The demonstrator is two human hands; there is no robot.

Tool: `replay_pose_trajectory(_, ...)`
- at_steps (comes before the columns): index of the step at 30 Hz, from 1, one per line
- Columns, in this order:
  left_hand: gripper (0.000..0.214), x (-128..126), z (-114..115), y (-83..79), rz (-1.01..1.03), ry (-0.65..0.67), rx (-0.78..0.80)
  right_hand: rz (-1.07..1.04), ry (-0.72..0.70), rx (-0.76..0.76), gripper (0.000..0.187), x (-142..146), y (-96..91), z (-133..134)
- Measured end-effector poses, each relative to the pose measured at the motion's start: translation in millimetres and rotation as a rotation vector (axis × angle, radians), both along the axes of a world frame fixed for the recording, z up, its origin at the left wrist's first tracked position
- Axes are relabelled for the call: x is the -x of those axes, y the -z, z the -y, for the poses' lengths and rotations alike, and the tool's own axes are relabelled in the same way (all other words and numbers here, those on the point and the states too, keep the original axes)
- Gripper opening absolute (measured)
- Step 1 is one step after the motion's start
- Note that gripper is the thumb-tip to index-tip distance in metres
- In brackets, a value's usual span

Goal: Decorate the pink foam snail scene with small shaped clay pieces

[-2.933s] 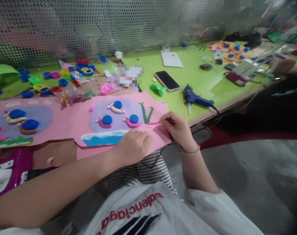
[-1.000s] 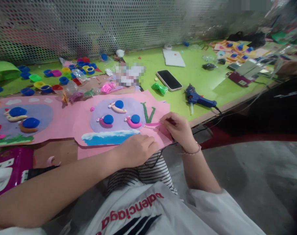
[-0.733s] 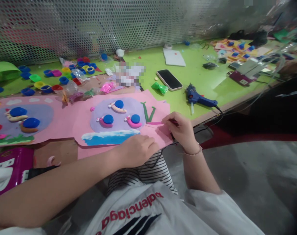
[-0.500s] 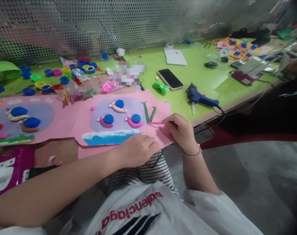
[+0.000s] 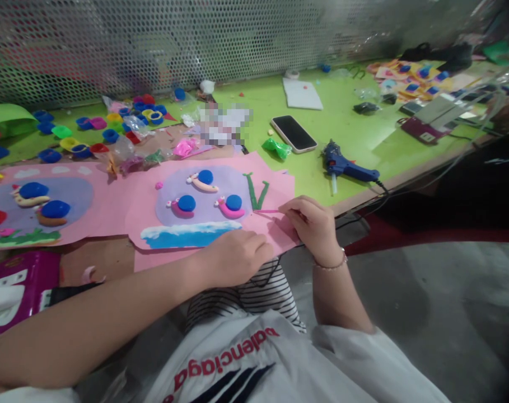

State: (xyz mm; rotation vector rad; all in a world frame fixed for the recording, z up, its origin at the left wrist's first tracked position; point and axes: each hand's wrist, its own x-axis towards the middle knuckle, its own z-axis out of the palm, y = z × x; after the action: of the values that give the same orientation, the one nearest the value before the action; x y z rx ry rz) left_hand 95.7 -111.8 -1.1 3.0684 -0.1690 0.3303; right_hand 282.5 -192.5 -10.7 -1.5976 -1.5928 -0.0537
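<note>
While the left hand (image 5: pixel 239 256) rests on pink paper (image 5: pixel 279 190) — fingers curled, hold indeterminable — the right hand (image 5: pixel 313 225), fingers pinched, grips a slim pink stick (image 5: pixel 267 211) below the green V (image 5: pixel 261 196).

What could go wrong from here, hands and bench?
1. The right hand pinches a thin pink strip whose free end meets the foot of a green V-shaped piece; a slip might nudge that piece.
2. The left hand lies beside a blue-and-white wavy band; sliding over might scuff it.
3. The blue pistol-shaped glue gun's dark cord appears to cross the table edge; a snag could drag it.
</note>
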Motion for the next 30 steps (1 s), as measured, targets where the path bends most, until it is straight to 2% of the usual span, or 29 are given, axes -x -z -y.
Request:
replay_pose_trajectory(16, 0.01, 0.0, -0.4, 1.5, 0.021, -0.005, 0.013, -0.004, -0.035, -0.024, 0.018, -1.0, 0.3, 0.7)
replay_pose_trajectory(30, 0.009, -1.0, -0.5, 1.8, -0.022, -0.005, 0.011, -0.082, 0.02, 0.018, 0.015, 2.5, -0.7, -5.0)
